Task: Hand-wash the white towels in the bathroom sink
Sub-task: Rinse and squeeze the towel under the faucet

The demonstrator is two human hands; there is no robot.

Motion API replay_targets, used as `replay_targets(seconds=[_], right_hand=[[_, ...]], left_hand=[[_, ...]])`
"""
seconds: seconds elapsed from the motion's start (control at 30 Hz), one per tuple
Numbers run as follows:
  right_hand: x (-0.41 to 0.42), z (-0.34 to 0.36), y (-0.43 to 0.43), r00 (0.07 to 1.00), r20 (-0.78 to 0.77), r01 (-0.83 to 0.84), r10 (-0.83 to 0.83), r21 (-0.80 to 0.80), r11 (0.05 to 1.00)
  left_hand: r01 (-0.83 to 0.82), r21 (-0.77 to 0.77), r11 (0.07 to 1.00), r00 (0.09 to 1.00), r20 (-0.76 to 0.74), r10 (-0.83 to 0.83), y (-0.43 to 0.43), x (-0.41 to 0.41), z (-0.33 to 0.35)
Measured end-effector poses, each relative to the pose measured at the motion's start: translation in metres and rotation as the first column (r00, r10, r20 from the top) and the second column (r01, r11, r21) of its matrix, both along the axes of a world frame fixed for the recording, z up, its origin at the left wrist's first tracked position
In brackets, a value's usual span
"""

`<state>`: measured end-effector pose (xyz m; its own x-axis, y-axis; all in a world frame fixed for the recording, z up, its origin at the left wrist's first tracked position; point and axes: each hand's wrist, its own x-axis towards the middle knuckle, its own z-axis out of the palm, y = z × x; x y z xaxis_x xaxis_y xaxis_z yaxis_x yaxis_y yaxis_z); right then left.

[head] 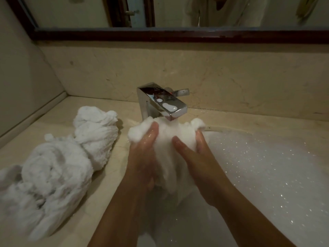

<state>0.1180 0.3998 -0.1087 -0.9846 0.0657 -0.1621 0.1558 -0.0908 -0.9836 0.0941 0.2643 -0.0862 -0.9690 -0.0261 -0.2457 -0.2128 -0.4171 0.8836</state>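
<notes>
Both hands hold one white towel [170,139] bunched up right under the spout of the tap [165,104], its top fold touching or nearly touching the spout. The left hand [142,157] grips the towel's left side, on the near left of the tap, with wet fingers lying up along the cloth and curled into it. The right hand [199,164] grips the right side, thumb pressed on the front of the cloth and fingers wrapped round the back, where their tips are hidden. The rest of the towel hangs down between the two wrists toward the sink [178,232], which lies in front of the tap. Whether water runs from the spout cannot be told, as the cloth covers the outlet.

To the right of the tap and nearer the camera, the sink is filled with white foam [258,172] that glitters with small bubbles. On the flat top of the tap sit two white blobs of soap [168,106], and its lever [181,92] sticks out to the right behind it.

Left of the tap, on the beige counter [114,173], lies a twisted heap of more white towels [58,172], apart from the hands. Behind and above the tap runs a beige wall, then the dark frame of a mirror [178,35].
</notes>
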Motion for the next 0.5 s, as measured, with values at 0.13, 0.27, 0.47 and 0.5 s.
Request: replay_targets(seconds=[0.13,0.27,0.47,0.5], right_hand=[[0.000,0.000,0.002,0.992,-0.069,0.110,-0.110,0.002,0.994],[-0.002,0.008,0.009,0.958,-0.087,0.247,-0.273,-0.227,0.942],[0.000,0.018,0.014,0.966,-0.150,0.192,-0.210,-0.124,0.974],[0.000,0.016,0.011,0.971,-0.159,0.174,-0.177,-0.033,0.984]], left_hand=[[0.033,-0.169,0.985,0.994,-0.101,-0.051,0.004,0.000,-0.001],[0.182,-0.301,0.936,0.974,-0.074,-0.213,0.012,0.008,-0.010],[-0.004,-0.376,0.927,0.986,-0.155,-0.058,0.012,0.002,-0.010],[-0.030,-0.371,0.928,0.984,-0.174,-0.037,0.013,0.000,-0.008]])
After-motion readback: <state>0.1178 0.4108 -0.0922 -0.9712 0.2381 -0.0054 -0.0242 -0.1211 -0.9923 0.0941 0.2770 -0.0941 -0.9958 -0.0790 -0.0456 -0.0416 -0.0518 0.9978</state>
